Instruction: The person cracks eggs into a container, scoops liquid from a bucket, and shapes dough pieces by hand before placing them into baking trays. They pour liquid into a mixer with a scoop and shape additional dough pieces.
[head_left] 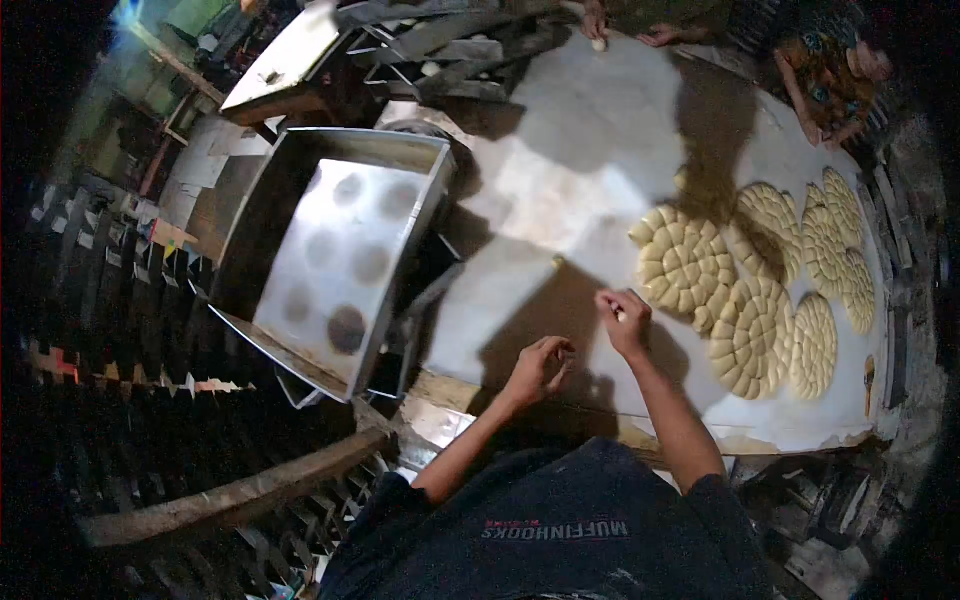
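Observation:
My right hand point(628, 325) is closed, and a small pale dough piece point(621, 316) shows between its fingers just above the table. To its left, my left hand point(541, 370) hovers over the near part of the table with fingers loosely bent and apart; I see nothing in it. Beyond the hands, a small dough piece point(558, 262) lies on the pale tabletop point(480, 320). Right of my right hand are several round clusters of dough pieces, among them a large one point(685, 260) and a nearer one point(750, 338).
A deep metal tray point(400, 300) with dark round marks stands left of the table. A brush-like tool point(869, 385) lies by the right edge. At the far side, a person's hand point(594, 20) touches a dough ball, and another person point(830, 90) sits at the far right.

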